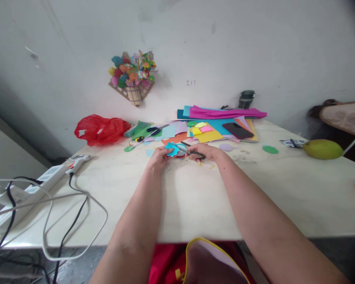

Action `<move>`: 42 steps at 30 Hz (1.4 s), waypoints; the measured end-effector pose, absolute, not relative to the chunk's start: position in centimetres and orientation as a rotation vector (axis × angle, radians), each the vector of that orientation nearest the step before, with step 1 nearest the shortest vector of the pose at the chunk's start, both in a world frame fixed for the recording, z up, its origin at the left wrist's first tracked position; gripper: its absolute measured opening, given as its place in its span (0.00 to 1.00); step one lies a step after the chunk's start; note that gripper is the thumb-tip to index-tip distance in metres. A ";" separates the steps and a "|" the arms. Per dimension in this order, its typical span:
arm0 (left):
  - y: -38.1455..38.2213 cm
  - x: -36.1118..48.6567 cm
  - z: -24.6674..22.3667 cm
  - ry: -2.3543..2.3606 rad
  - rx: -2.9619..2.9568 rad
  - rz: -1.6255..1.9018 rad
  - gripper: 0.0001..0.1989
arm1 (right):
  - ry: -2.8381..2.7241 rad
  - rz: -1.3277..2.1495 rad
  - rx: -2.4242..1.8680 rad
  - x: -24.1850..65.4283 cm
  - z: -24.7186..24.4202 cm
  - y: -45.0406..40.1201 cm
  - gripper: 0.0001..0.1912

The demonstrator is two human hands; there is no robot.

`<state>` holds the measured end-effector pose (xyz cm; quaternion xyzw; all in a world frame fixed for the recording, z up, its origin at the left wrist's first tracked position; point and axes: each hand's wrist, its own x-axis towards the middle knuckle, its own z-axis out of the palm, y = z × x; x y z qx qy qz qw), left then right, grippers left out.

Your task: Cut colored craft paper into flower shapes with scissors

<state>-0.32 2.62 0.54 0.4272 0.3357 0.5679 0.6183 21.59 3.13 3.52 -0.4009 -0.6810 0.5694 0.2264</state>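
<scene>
Here's the pale table (192, 201), red plastic bag (102, 131) on it! Right of that bag, the right hand (203, 150) curls closed; the left hand (159, 157), nearer the bag, pinches tight. In the right: black-handled scissors (192, 152), blades at the blue scalloped paper flower (172, 149), right of the bag, pinched in the left.

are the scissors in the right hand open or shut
Open: the scissors in the right hand show two blades spread apart, near the blue paper flower.
</scene>
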 end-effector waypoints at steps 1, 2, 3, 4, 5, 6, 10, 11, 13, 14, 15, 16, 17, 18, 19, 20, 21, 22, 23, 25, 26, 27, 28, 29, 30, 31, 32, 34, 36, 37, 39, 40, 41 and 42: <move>2.7 -0.3 0.5 0.773 0.982 1.307 0.10 | -1.881 1.569 -1.101 21.6 3.5 3.1 0.06; 2.7 -0.4 0.5 0.774 0.983 1.305 0.10 | -1.893 1.563 -1.095 21.6 3.5 3.1 0.06; 2.7 -0.4 0.4 0.774 0.986 1.304 0.10 | -1.907 1.554 -1.089 21.6 3.6 3.1 0.06; 2.8 -0.4 0.4 0.773 0.987 1.306 0.10 | -1.918 1.544 -1.082 21.6 3.6 3.0 0.06; 2.8 -0.4 0.4 0.774 0.985 1.307 0.10 | -1.925 1.535 -1.077 21.5 3.7 3.0 0.06; 2.8 -0.4 0.4 0.775 0.980 1.308 0.09 | -1.925 1.526 -1.073 21.5 3.7 2.9 0.06; 2.6 -0.1 0.7 0.785 0.936 1.331 0.10 | -1.877 1.513 -1.055 21.0 3.4 3.0 0.07; 2.5 0.0 0.8 0.788 0.923 1.343 0.10 | -1.866 1.509 -1.047 20.8 3.3 3.0 0.07; 2.4 0.3 1.1 0.798 0.906 1.360 0.09 | -1.838 1.492 -1.030 20.5 2.9 3.2 0.06; 2.3 0.4 1.2 0.805 0.896 1.374 0.09 | -1.820 1.483 -1.023 20.4 2.7 3.3 0.06; 2.3 0.5 1.2 0.813 0.886 1.388 0.08 | -1.799 1.476 -1.018 20.3 2.5 3.4 0.06; 2.3 0.6 1.3 0.821 0.874 1.405 0.08 | -1.779 1.474 -1.012 20.2 2.3 3.5 0.06; 2.3 0.7 1.3 0.826 0.863 1.419 0.08 | -1.767 1.471 -1.006 20.0 2.2 3.6 0.07; 2.4 0.8 1.3 0.829 0.853 1.432 0.08 | -1.759 1.467 -1.002 19.9 2.1 3.6 0.08; 2.4 0.9 1.3 0.829 0.843 1.444 0.08 | -1.758 1.465 -0.999 19.8 2.2 3.6 0.09; 2.4 1.0 1.3 0.828 0.831 1.455 0.08 | -1.755 1.463 -0.999 19.7 2.3 3.5 0.10; 2.4 1.1 1.3 0.825 0.816 1.467 0.09 | -1.744 1.469 -1.005 19.6 2.4 3.3 0.10; 2.4 1.2 1.3 0.822 0.796 1.480 0.09 | -1.729 1.481 -1.011 19.4 2.7 3.0 0.10; 2.4 1.3 1.4 0.822 0.772 1.493 0.09 | -1.700 1.497 -1.025 19.3 3.0 2.7 0.09; 2.3 1.7 1.5 0.826 0.722 1.524 0.09 | -1.643 1.535 -1.040 18.9 3.5 2.1 0.07; 2.3 1.9 1.6 0.829 0.700 1.540 0.09 | -1.622 1.540 -1.034 18.7 3.7 1.8 0.06; 2.2 2.1 1.7 0.833 0.681 1.564 0.10 | -1.597 1.544 -1.028 18.6 3.9 1.6 0.06; 2.2 2.3 1.8 0.832 0.666 1.590 0.10 | -1.578 1.545 -1.024 18.4 4.0 1.5 0.07; 2.1 2.5 1.9 0.836 0.650 1.606 0.11 | -1.563 1.546 -1.018 18.3 4.0 1.4 0.07; 2.1 2.7 2.0 0.842 0.634 1.619 0.10 | -1.553 1.548 -1.013 18.2 4.0 1.4 0.08; 2.1 2.9 2.0 0.846 0.623 1.631 0.10 | -1.547 1.550 -1.010 18.2 3.8 1.5 0.09; 2.1 3.0 2.0 0.850 0.615 1.640 0.10 | -1.544 1.551 -1.005 18.1 3.7 1.6 0.09; 2.0 3.2 2.0 0.850 0.615 1.655 0.10 | -1.547 1.547 -0.996 18.1 3.4 1.8 0.10; 2.0 3.3 2.0 0.849 0.617 1.674 0.10 | -1.564 1.523 -0.980 18.0 3.2 2.0 0.11; 2.0 3.4 1.9 0.848 0.616 1.686 0.10 | -1.573 1.513 -0.971 17.9 3.2 2.1 0.12; 2.0 3.5 1.9 0.853 0.602 1.714 0.10 | -1.583 1.501 -0.960 17.8 3.2 2.1 0.13; 2.0 3.6 1.9 0.859 0.593 1.727 0.10 | -1.582 1.498 -0.958 17.7 3.2 2.0 0.13; 2.0 3.7 2.0 0.864 0.586 1.738 0.11 | -1.579 1.495 -0.956 17.6 3.2 2.0 0.13; 2.0 3.8 1.9 0.867 0.581 1.749 0.11 | -1.577 1.489 -0.954 17.6 3.3 1.9 0.13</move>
